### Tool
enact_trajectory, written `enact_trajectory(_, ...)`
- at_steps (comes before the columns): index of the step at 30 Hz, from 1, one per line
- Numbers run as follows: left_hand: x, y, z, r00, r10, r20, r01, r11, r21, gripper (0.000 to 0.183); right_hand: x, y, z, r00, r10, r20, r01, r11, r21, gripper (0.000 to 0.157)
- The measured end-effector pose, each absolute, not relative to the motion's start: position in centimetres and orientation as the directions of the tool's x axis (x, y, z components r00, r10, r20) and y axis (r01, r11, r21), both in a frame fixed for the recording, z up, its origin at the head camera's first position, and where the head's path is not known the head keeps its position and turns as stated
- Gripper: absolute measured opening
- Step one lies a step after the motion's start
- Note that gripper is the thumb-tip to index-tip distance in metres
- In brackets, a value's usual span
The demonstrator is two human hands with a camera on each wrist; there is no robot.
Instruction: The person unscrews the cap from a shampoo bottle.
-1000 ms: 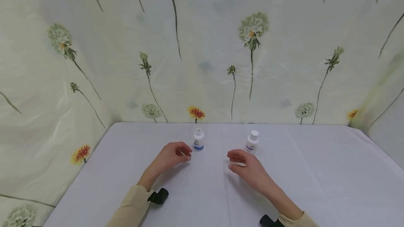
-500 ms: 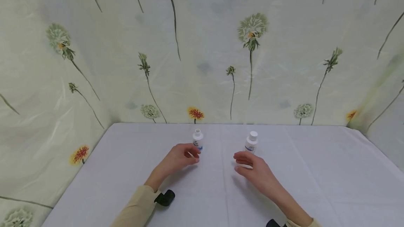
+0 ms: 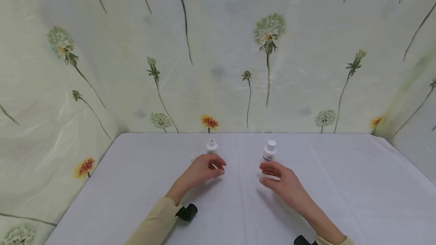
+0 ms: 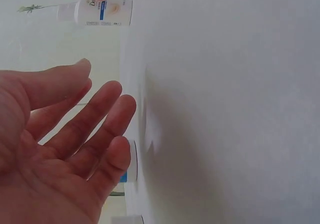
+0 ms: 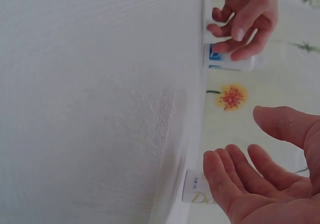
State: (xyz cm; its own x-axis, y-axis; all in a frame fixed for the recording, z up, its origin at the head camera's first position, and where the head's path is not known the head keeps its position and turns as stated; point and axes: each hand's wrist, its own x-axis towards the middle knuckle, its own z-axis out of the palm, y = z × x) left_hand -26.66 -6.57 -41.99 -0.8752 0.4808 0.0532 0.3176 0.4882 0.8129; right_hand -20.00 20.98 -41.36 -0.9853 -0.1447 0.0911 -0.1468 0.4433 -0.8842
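The left hand [image 3: 205, 170] and the right hand [image 3: 283, 181] hold nothing. On both, the fingers are softly bent and a bit spread, with the thumb apart, maybe to leave room for something small. The open bottle [image 3: 212, 148] stands just behind the left fingers. The capped bottle [image 3: 269, 152] stands just behind the right fingers; I cannot tell if they touch it. Both bottles stand straight up on the desk [image 3: 340, 188], likely because their flat bottoms keep them steady. A small white thing [image 3: 194, 156] peeks out behind the left hand, too hidden to name.

A second ago, the open bottle showed whole, just beside the left fingers. Now those fingers have gone right and hide its lower part. The right fingers have gone right too, in front of the capped bottle's bottom. The small white thing did not show then.
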Motion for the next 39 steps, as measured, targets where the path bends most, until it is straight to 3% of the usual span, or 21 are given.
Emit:
enact_trajectory(26, -26.8, -2.3, -42.4, -0.866, 0.499, 0.036, 0.316, 0.488, 0.814, 0.018, -19.8, 24.2, -41.5, -0.996, -0.052, 0.073, -0.09, 0.567, -0.819, 0.047)
enact_trajectory(39, -27.2, -0.6, -42.0, -0.861, 0.509, -0.003, 0.297, 0.508, 0.808, 0.021, -20.5, 25.2, -41.5, -0.991, -0.049, 0.126, -0.132, 0.571, -0.81, 0.049)
